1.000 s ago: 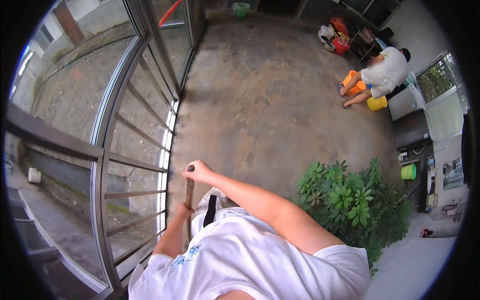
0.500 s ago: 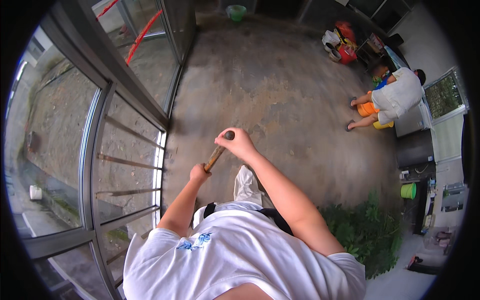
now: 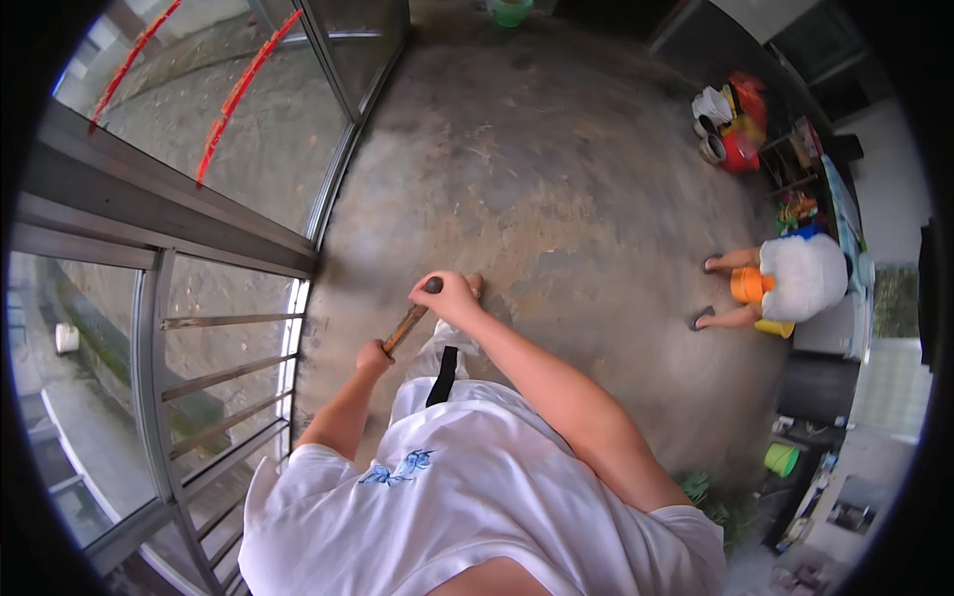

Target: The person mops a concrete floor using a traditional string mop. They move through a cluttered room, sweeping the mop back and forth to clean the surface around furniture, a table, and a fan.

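A brown wooden pole with a dark rounded top end slants in front of my body. Around its top my right hand is closed, the dark end showing by the thumb. Lower down, my left hand grips the same pole. Whatever lies at the pole's far end is hidden below my left hand. One of my feet shows just beyond my right hand, on the worn concrete floor.
Glass doors with metal bars run along my left. At right a person bends over an orange bucket. Bags and pots stand at the far right, a green basin far ahead. Leafy greens lie at near right.
My view has turned, and most of the leafy greens are now out of sight behind my arm. Both hands keep their hold on the pole. A foot now shows beyond my right hand.
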Available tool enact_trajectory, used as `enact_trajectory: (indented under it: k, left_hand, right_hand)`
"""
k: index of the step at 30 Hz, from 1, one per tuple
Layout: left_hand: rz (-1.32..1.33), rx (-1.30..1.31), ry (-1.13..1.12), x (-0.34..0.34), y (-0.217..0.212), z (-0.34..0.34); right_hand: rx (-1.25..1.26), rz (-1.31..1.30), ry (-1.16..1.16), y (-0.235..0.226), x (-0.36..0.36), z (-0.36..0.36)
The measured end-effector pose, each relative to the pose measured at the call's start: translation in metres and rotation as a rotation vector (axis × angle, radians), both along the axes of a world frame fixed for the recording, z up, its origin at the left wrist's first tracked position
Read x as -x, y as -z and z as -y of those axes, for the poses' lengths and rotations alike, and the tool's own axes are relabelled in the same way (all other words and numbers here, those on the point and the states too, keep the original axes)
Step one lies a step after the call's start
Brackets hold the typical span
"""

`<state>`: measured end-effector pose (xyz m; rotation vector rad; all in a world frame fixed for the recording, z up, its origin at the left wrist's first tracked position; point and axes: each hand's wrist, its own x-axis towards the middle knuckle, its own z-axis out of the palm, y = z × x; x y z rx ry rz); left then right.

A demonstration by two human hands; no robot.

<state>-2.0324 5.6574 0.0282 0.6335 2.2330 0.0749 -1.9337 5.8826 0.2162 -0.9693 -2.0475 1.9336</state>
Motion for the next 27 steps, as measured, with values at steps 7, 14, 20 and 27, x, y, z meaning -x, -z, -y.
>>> enact_trajectory:
  k: [7, 14, 20, 27]
  left_hand:
    - [-0.002, -0.060, -0.079, 0.029, -0.038, -0.248]
    - [-0.040, -0.200, -0.016, 0.032, -0.055, -0.519]
    - [-0.053, -0.105, 0.013, 0.024, -0.061, -0.658]
    - [-0.108, -0.035, -0.156, 0.032, -0.045, -0.736]
  right_hand:
    - [0.036, 0.031, 0.049, -0.035, 0.035, -0.220]
    - [-0.050, 0.028, 0.157, -0.079, 0.034, -0.461]
    - [-0.082, 0.072, 0.146, -0.043, 0.011, -0.606]
    - [-0.094, -0.042, -0.112, -0.041, 0.032, -0.727]
